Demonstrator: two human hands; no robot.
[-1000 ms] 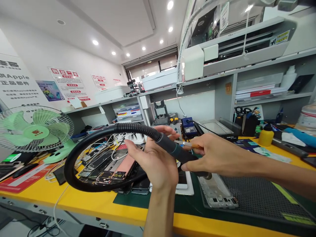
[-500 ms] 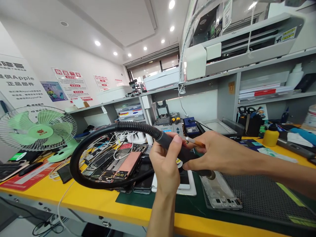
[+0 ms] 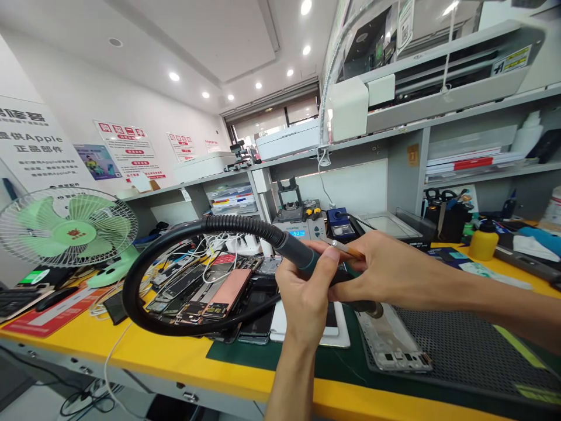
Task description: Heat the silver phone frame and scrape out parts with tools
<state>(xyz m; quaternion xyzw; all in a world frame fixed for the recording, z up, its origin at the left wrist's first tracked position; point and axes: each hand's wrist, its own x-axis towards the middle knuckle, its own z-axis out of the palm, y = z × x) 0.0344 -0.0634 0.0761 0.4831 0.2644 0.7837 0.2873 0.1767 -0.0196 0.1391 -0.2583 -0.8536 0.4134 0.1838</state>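
Observation:
My left hand (image 3: pixel 307 295) is wrapped round the grey-and-black handle of a hot air gun (image 3: pixel 297 251). My right hand (image 3: pixel 366 272) closes on the same handle nearer its nozzle, and also holds a thin tool (image 3: pixel 350 251) with a brown handle and a metal collar; its tip is hidden. The nozzle end (image 3: pixel 372 309) points down to the right over a silver phone frame (image 3: pixel 401 342), which lies on a dark perforated mat (image 3: pixel 464 345). From the handle's back end, a black hose (image 3: pixel 131 280) loops out to the left.
Several phones and phone parts (image 3: pixel 228 295) are piled left of my hands, beside a white tablet-like device (image 3: pixel 280 327). Behind stands a hot air station (image 3: pixel 302 230) with a lit display. A green fan (image 3: pixel 72 231) is far left, a yellow bottle (image 3: pixel 483 241) at right.
My left hand has shifted slightly right along the handle, closer to my right hand. The hot air gun and my right hand stay nearly in place.

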